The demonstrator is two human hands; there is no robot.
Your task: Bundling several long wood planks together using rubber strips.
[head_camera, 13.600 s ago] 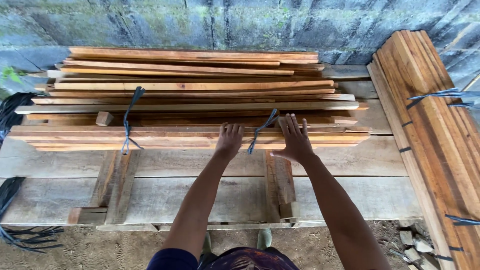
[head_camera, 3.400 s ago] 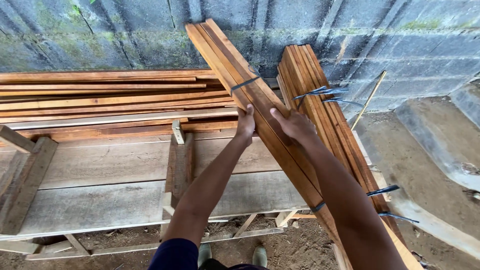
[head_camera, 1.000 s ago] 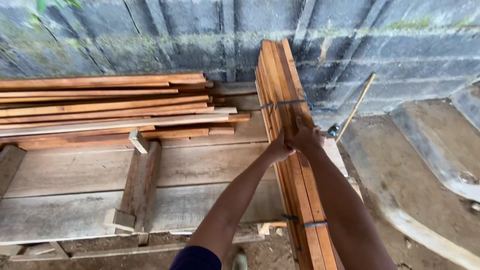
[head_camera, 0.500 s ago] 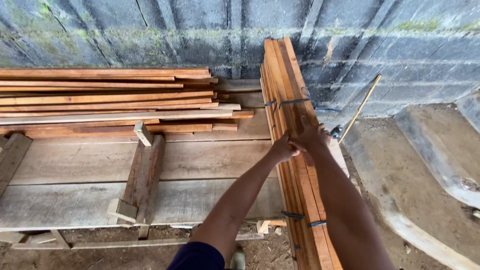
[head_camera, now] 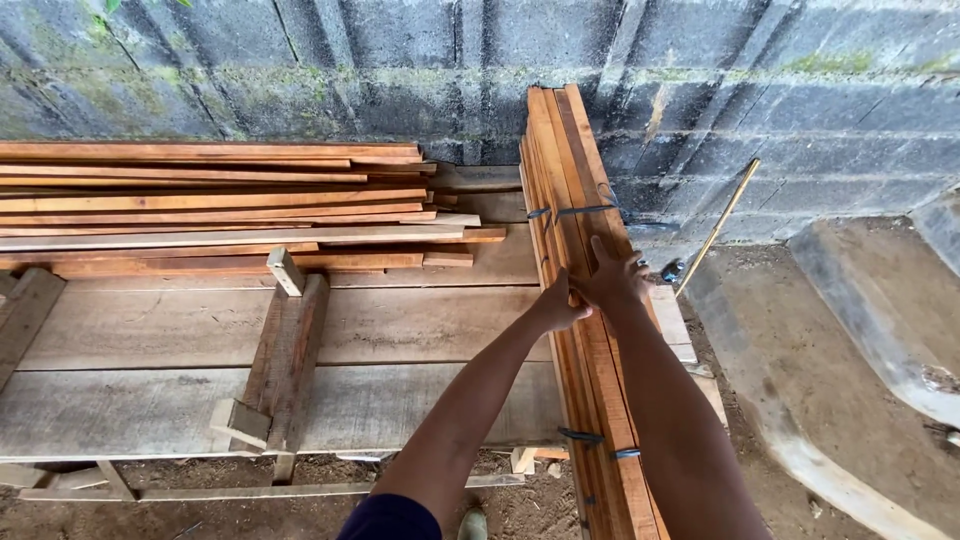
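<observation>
A strapped bundle of long reddish-brown wood slats (head_camera: 572,190) lies across the right end of the plank platform (head_camera: 180,330), its far end against the block wall. My left hand (head_camera: 556,302) presses the bundle's left side. Palm down on top of the bundle rests my right hand (head_camera: 612,274), fingers spread. Dark straps bind the bundle near the far end and near my body.
A stack of loose orange slats (head_camera: 210,205) lies lengthwise at the back left of the platform. Wooden cross blocks (head_camera: 285,350) sit mid-platform. A thin stick (head_camera: 715,230) leans on the grey block wall (head_camera: 420,60). Bare dirt and a concrete slab (head_camera: 850,340) lie to the right.
The bundle swung from a diagonal lean to lying almost straight across the platform end. My hands stayed on it and the view shifted slightly right.
</observation>
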